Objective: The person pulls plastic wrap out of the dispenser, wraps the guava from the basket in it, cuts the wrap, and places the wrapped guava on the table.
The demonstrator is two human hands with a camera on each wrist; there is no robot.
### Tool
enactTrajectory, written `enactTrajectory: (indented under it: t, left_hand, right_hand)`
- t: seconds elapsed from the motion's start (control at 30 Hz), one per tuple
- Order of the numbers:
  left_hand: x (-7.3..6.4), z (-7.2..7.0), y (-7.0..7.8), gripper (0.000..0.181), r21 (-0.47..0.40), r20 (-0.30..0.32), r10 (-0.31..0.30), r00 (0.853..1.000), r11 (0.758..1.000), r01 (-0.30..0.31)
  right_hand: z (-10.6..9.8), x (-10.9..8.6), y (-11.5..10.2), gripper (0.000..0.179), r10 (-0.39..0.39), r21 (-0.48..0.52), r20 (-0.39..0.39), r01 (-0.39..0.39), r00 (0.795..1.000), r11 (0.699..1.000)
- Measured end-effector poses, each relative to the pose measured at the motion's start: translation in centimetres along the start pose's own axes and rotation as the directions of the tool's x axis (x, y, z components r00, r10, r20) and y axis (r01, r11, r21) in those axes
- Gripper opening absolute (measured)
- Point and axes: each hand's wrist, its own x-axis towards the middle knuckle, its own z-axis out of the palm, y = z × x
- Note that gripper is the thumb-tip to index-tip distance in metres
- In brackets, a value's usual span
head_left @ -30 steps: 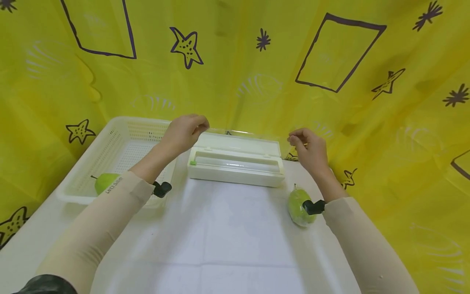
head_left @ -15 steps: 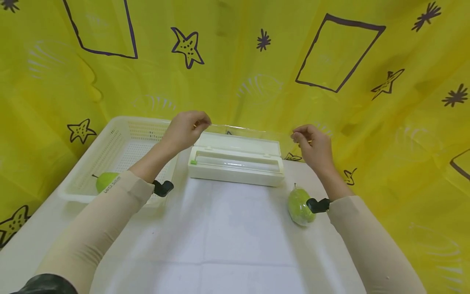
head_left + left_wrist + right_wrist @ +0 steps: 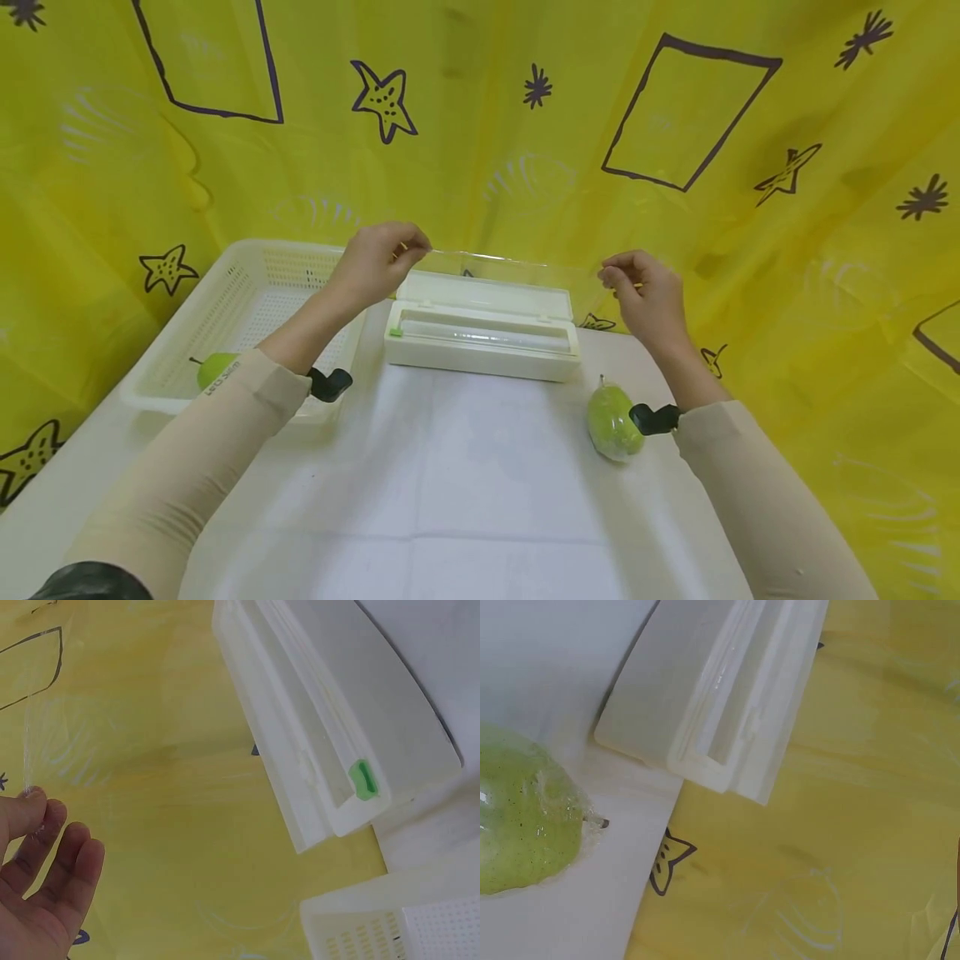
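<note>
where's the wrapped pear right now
In the head view, the wrapped pear lies on the table, right of centre, just left of the right sleeve and nearer the viewer than the white box.

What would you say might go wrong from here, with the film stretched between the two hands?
The thin film might slip or cling to itself, since the left hand and right hand pinch only its edge. The wrapped pear might roll if bumped, lying on the table near the right sleeve.
</note>
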Motion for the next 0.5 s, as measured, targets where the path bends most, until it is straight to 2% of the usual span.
enactTrajectory:
  t: [0.5]
  left_hand:
    - [0.09, -0.68, 0.91, 0.009, -0.005, -0.028, 0.036, 0.999, 0.999, -0.036]
  right_hand:
    - [-1.03, -0.18, -0.64, 0.024, 0.001, 0.016, -0.019, -0.001, 1.000, 1.000]
